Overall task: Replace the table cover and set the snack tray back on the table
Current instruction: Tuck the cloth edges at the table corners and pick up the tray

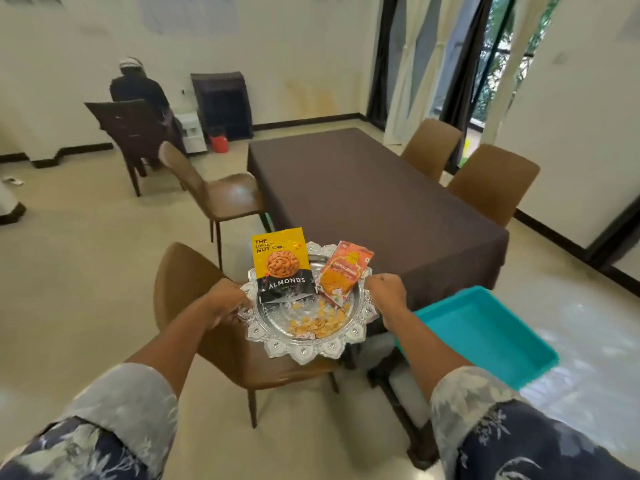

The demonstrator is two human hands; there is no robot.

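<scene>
A round silver snack tray [304,351] with a scalloped rim is held above a brown chair [194,282], just short of the table's near end. On it lean a yellow almonds packet [282,265] and an orange snack packet [344,271], with loose snacks [317,322] in the middle. My left hand [227,299] grips the tray's left rim and my right hand [386,294] grips its right rim. A dark brown table cover [374,195] lies spread over the whole table.
A teal plastic tray [485,337] sits to the right of my right arm, near the table's corner. Brown chairs stand on the table's left [214,188] and right [491,181] sides. A person [138,88] sits at the far left by the wall.
</scene>
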